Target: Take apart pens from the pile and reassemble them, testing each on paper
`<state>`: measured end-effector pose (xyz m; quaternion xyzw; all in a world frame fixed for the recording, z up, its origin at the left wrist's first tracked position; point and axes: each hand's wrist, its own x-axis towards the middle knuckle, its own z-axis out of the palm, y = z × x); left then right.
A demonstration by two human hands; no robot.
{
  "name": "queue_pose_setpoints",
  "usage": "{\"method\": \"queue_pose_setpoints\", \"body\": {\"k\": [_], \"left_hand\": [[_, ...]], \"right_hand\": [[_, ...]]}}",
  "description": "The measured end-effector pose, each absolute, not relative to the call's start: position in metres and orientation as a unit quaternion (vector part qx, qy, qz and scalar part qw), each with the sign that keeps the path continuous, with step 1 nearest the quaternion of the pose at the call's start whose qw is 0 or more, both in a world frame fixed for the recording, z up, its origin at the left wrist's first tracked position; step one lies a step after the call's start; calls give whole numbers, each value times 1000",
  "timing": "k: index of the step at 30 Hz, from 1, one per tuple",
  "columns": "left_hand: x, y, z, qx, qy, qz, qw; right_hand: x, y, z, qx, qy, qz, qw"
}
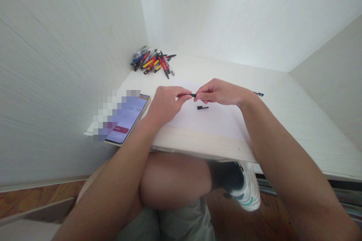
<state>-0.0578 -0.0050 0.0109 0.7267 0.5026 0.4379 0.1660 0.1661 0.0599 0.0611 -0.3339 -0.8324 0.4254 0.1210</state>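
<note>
My left hand (166, 102) and my right hand (219, 92) meet over a white sheet of paper (209, 118) on the desk. Both pinch the same small black pen part (193, 95), of which only a short piece shows between the fingertips. Just below the hands, a second short black pen piece (202, 107) lies on the paper. Both hands are closed in a pinch.
A pile of several red, yellow, blue and black pens (152, 61) lies at the back left corner of the pale desk (296, 120). A phone (128, 120) with a lit screen rests at the left edge. Another dark pen piece (258, 93) lies right of my right wrist. Walls enclose the desk.
</note>
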Motion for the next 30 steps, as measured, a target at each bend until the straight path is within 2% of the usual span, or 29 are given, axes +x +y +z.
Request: {"method": "queue_pose_setpoints", "body": {"k": [8, 17, 30], "left_hand": [[-56, -8, 17, 708, 516, 432, 214], [-52, -11, 17, 757, 520, 367, 150], [-45, -5, 4, 713, 530, 422, 178]], "right_hand": [[160, 60, 56, -335, -835, 415, 133], [160, 58, 58, -347, -805, 473, 90], [154, 58, 56, -293, -873, 372, 119]]}}
